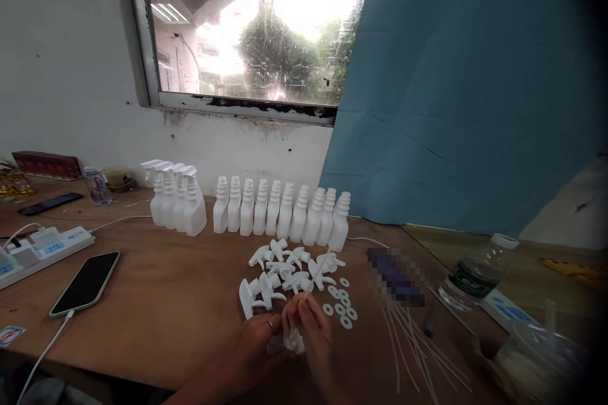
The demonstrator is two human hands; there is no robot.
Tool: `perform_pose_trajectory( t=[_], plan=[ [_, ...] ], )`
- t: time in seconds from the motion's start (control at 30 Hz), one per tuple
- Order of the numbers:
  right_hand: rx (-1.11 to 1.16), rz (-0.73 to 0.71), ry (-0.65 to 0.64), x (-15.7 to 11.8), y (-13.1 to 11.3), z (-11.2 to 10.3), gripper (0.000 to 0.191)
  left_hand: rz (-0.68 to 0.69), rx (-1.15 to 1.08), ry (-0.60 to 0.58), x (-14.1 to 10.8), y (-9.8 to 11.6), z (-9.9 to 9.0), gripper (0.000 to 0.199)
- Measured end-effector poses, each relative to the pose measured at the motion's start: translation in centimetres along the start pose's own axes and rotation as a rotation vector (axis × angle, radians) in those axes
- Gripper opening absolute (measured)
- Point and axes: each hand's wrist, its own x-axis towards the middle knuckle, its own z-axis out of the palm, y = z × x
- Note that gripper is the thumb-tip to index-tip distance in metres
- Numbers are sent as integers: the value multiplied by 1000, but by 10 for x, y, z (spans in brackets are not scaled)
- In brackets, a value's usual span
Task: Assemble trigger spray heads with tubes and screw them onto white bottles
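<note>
My left hand (254, 345) and my right hand (311, 329) meet at the table's front edge, fingers closed around a small white plastic part (293, 340), mostly covered by them. Just beyond lies a loose pile of white trigger spray heads (297, 281). To the right of the pile are several flat white rings (346, 322). Behind it stands a row of open white bottles (285, 212). Farther left, white bottles with spray heads on top (194, 209) stand close together. Thin white tubes (413, 348) spread out to the right of my hands.
On the left are a charging phone (85, 283), a power strip (47, 253), a dark phone (50, 204) and a small bottle (97, 186). A water bottle (475, 275) and a plastic cup (536, 354) stand at the right.
</note>
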Motion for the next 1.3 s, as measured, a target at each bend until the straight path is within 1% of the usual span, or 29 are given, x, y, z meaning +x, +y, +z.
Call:
perform_pose_trajectory(
  t=[0.03, 0.07, 0.13, 0.17, 0.23, 0.3, 0.33, 0.47, 0.53, 0.6, 0.7, 0.77, 0.83, 0.97, 1.07, 1.2, 1.27, 1.3],
  plan=[
    [-77, -37, -15, -1, -6, -3, 28, -29, -80, 23, 0, 1, -1, 24],
    [-158, -70, -22, -1, -11, -7, 25, -54, -170, 56, 0, 2, -2, 24],
    [-306, -97, -31, -2, -21, -18, 41, -87, -355, 137, 2, 4, -4, 28],
    [-358, -80, -53, -2, -25, -23, 48, -96, -445, 174, 3, 5, -5, 32],
    [-411, 22, -139, -4, -28, -32, 51, -110, -609, 212, 4, 7, -5, 43],
    [-371, 131, -202, -6, -26, -37, 46, -118, -711, 210, 4, 9, -3, 50],
    [-335, 172, -207, -7, -23, -38, 43, -118, -732, 209, 4, 10, -1, 51],
    [-225, 235, -83, -11, -13, -37, 37, -62, -712, 245, 2, 10, 5, 42],
    [-212, 230, -37, -13, -11, -38, 32, -15, -678, 274, 3, 9, 5, 38],
    [-215, 215, -6, -14, -11, -39, 30, 3, -676, 313, 4, 6, 3, 35],
    [-192, 210, 77, -14, -13, -45, 30, -51, -721, 421, 6, 0, -6, 26],
    [-118, 221, 149, -12, -15, -51, 30, -73, -729, 500, 7, -4, -15, 22],
    [-24, 232, 208, -10, -18, -56, 29, -64, -719, 568, 7, -6, -25, 20],
    [76, 238, 265, -5, -23, -63, 27, -56, -729, 704, 8, -7, -45, 21],
    [140, 285, 257, -5, -27, -62, 25, -88, -822, 736, 9, -5, -53, 25],
    [301, 375, 154, -8, -33, -60, 37, -152, -1032, 697, 10, -3, -57, 28],
    [360, 379, 107, -10, -36, -61, 40, -205, -1101, 693, 11, -4, -58, 30],
    [366, 370, 76, -11, -37, -62, 44, -230, -1122, 697, 11, -5, -58, 31]
  ],
)
